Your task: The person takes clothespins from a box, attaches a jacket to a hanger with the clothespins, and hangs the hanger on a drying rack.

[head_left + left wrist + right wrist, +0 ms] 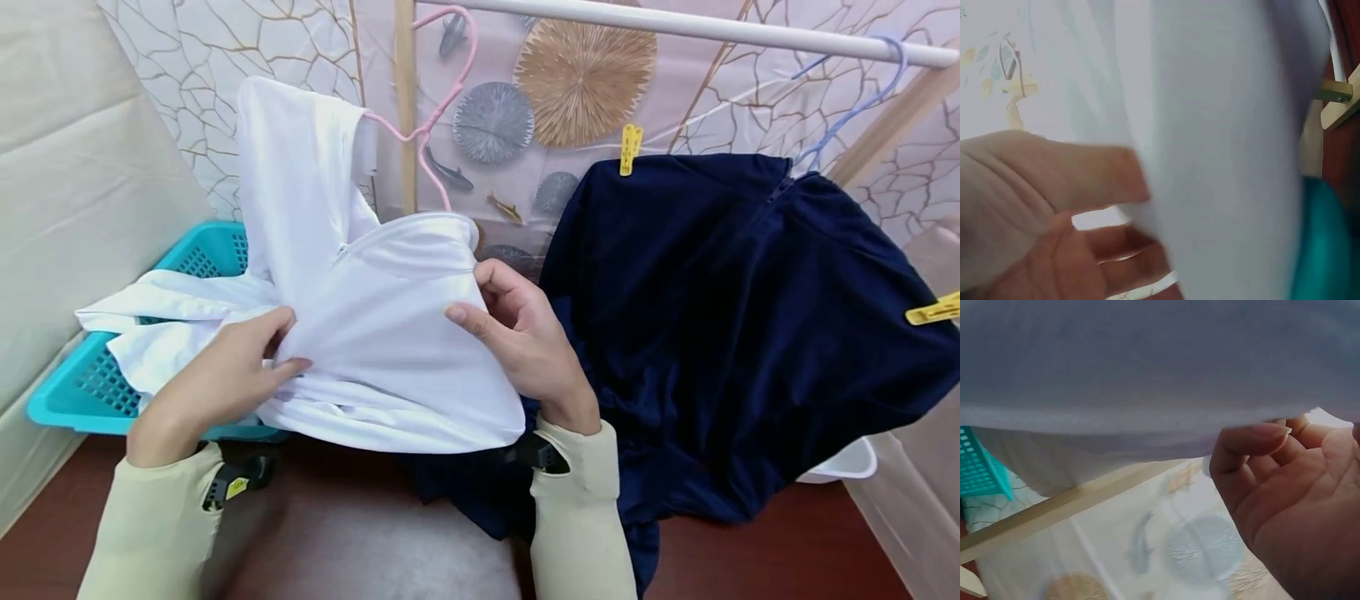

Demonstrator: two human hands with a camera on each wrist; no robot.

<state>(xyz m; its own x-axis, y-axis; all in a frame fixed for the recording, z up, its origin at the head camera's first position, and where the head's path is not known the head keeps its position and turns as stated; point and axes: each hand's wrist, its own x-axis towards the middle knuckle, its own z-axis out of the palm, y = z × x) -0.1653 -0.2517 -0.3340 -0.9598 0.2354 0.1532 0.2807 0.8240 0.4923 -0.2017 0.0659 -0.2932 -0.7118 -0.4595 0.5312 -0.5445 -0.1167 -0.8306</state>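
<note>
A white garment with a curved neckline [390, 333] hangs bunched in front of me, tilted, with a pink hanger [423, 129] running into its neck opening. On its left side, my left hand [232, 367] pinches the cloth between thumb and fingers. The left wrist view has that hand [1085, 200] against a blurred white fold. My right hand [525, 333] grips the garment's right edge near the neckline, thumb in front. In the right wrist view, the right hand [1291, 481] shows a bent finger at the cloth's edge.
A turquoise basket [56, 400] stands at left, white cloth draped over it. At right, a dark navy garment [712, 333] hangs by a blue hanger [855, 108] from a white rail [675, 27], with yellow clothespins [631, 150] on it. A wooden post [406, 108] stands behind the pink hanger.
</note>
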